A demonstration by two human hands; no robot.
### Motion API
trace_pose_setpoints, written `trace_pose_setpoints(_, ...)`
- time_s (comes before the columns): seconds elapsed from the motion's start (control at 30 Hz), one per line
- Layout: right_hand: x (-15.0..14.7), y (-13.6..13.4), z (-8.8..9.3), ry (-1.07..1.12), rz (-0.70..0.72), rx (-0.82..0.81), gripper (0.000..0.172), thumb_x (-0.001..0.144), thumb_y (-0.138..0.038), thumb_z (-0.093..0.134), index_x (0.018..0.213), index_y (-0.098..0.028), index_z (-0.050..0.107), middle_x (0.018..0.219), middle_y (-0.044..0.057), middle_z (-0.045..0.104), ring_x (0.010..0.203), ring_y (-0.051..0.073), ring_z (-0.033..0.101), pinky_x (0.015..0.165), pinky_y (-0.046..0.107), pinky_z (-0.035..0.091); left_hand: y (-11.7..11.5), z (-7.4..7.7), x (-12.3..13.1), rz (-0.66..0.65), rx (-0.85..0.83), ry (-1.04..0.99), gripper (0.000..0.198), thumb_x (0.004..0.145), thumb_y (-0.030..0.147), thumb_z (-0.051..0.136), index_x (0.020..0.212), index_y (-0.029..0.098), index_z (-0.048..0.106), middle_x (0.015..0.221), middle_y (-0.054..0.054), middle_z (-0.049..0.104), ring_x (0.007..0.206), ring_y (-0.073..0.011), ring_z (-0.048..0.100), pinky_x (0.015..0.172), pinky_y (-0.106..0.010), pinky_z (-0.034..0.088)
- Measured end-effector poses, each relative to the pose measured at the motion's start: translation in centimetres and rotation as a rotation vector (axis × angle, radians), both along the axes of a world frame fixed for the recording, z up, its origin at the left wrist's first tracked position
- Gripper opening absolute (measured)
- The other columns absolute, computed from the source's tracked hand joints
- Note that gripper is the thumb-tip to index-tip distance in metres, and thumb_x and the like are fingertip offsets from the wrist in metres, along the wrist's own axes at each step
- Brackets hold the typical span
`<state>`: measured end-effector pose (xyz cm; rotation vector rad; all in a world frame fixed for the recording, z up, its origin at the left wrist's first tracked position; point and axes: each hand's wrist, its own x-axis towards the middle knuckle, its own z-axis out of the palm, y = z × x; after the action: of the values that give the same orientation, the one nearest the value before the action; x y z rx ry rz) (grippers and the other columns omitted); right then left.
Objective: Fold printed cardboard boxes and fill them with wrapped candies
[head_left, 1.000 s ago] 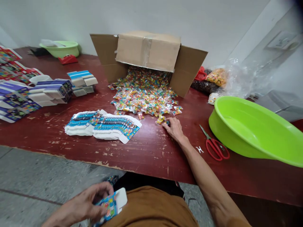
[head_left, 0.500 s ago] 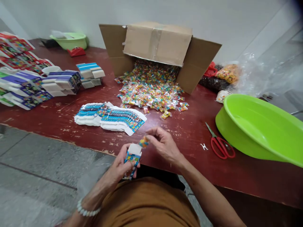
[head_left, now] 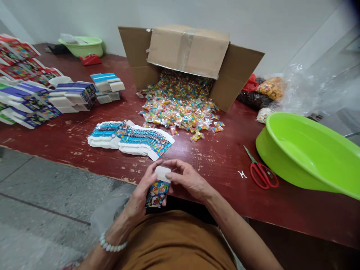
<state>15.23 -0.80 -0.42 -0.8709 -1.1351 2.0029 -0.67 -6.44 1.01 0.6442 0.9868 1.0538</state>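
A small blue printed cardboard box (head_left: pixel 157 194) is held upright in my left hand (head_left: pixel 140 191), close to my body at the table's front edge. Its white top flap (head_left: pixel 163 173) stands up. My right hand (head_left: pixel 191 180) pinches that flap, thumb in front and fingers behind it. Just beyond my hands lies a row of flattened blue boxes (head_left: pixel 137 140), stacked overlapping. Farther back, a heap of clear-wrapped colourful candies (head_left: pixel 177 108) spills from a tipped cardboard carton (head_left: pixel 187 50). The inside of the small box is hidden.
Red-handled scissors (head_left: pixel 263 174) and a white paper scrap (head_left: pixel 242 174) lie at right, beside a big green basin (head_left: pixel 306 153). Purple boxes (head_left: pixel 73 95) and red boxes (head_left: pixel 25 60) are stacked at left. A tape dispenser (head_left: pixel 90 60) sits by another green basin (head_left: pixel 84 48).
My right hand has moved left and closed onto the box's flap. The candy packet it was holding above the box is no longer visible.
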Motion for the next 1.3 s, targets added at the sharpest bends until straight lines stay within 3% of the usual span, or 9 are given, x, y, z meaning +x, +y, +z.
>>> trace_pose_setpoints(0.07,-0.5,-0.2,-0.5,0.035,0.12,-0.028,0.049,0.073,-0.045,0.083,0.113,-0.022,0.064,0.088,0.001,0.066,0.059,0.01,0.055,0.051,0.022,0.048,0.0,-0.3,0.2,-0.005,-0.005,0.019,0.074,0.084,0.042,0.063,0.149,0.024,0.034,0.081,-0.003,0.069,0.051,-0.0178,0.062,0.043,-0.027,0.05)
trace_pose_setpoints(0.17,-1.1,-0.5,-1.1,-0.032,-0.005,0.179,0.037,0.074,-0.05,0.08,0.093,-0.021,0.07,0.089,0.002,0.066,0.062,0.012,0.057,0.049,0.022,0.048,0.0,-0.8,0.1,0.02,-0.002,0.017,0.077,0.082,0.039,0.065,0.15,0.022,0.034,0.08,-0.003,0.07,0.053,-0.0181,0.063,0.044,-0.026,0.051)
trace_pose_setpoints(0.27,-0.9,-0.6,-1.0,-0.187,-0.16,0.602,0.024,0.085,-0.046,0.071,0.081,-0.022,0.073,0.089,0.005,0.069,0.077,0.017,0.064,0.069,0.03,0.054,0.2,-0.8,-0.1,-0.01,-0.075,-0.081,0.076,0.086,0.043,0.061,0.151,0.02,0.03,0.073,-0.003,0.069,0.052,-0.0199,0.064,0.046,-0.028,0.053)
trace_pose_setpoints(0.37,-0.5,-0.8,-0.5,-0.298,-0.082,0.821,0.023,0.094,-0.036,0.059,0.083,-0.023,0.075,0.089,0.006,0.074,0.09,0.02,0.067,0.086,0.035,0.052,0.3,-0.7,-0.1,-0.018,-0.156,-0.158,0.071,0.091,0.052,0.054,0.151,0.02,0.03,0.07,-0.003,0.068,0.048,-0.0207,0.064,0.043,-0.028,0.051)
trace_pose_setpoints(0.67,-1.5,-0.2,0.0,-0.362,-0.055,0.327,0.021,0.088,-0.038,0.065,0.086,-0.017,0.069,0.064,-0.001,0.065,0.047,0.011,0.057,0.045,0.022,0.043,0.4,-1.0,0.6,0.064,-0.043,-0.11,0.077,0.088,0.067,0.053,0.149,0.021,0.042,0.09,-0.007,0.072,0.055,-0.0166,0.063,0.044,-0.025,0.051)
trace_pose_setpoints(0.83,-1.5,-0.3,0.1,-0.299,-0.096,0.636,0.019,0.086,-0.034,0.067,0.074,-0.02,0.065,0.082,0.003,0.068,0.07,0.014,0.063,0.062,0.024,0.049,0.5,-1.1,0.2,0.013,-0.097,-0.135,0.079,0.087,0.069,0.052,0.148,0.02,0.045,0.083,-0.007,0.072,0.052,-0.0173,0.062,0.041,-0.025,0.049)
trace_pose_setpoints(1.0,-1.0,-1.2,-0.9,-0.125,0.045,0.371,0.028,0.09,-0.047,0.065,0.082,-0.02,0.062,0.079,-0.001,0.061,0.053,0.008,0.055,0.05,0.022,0.045,0.4,-1.1,0.0,-0.025,-0.128,-0.11,0.078,0.088,0.062,0.054,0.153,0.022,0.037,0.061,-0.001,0.065,0.042,-0.0182,0.059,0.039,-0.025,0.047)
trace_pose_setpoints(1.1,-0.8,-1.3,-1.3,-0.091,0.038,0.388,0.026,0.09,-0.046,0.065,0.085,-0.02,0.064,0.093,0.001,0.061,0.057,0.008,0.056,0.053,0.022,0.047,0.5,-1.0,0.0,-0.006,-0.124,-0.108,0.075,0.087,0.053,0.057,0.152,0.02,0.038,0.063,-0.001,0.066,0.043,-0.0183,0.06,0.039,-0.025,0.048)
trace_pose_setpoints(1.3,-1.1,-1.4,-1.1,-0.26,-0.037,0.746,0.007,0.084,-0.026,0.07,0.087,-0.023,0.065,0.103,0.006,0.065,0.103,0.02,0.061,0.083,0.031,0.051,1.0,-1.0,0.4,0.084,-0.055,0.034,0.056,0.079,0.037,0.066,0.13,0.018,0.054,0.089,-0.003,0.071,0.04,-0.0127,0.057,0.035,-0.025,0.047)
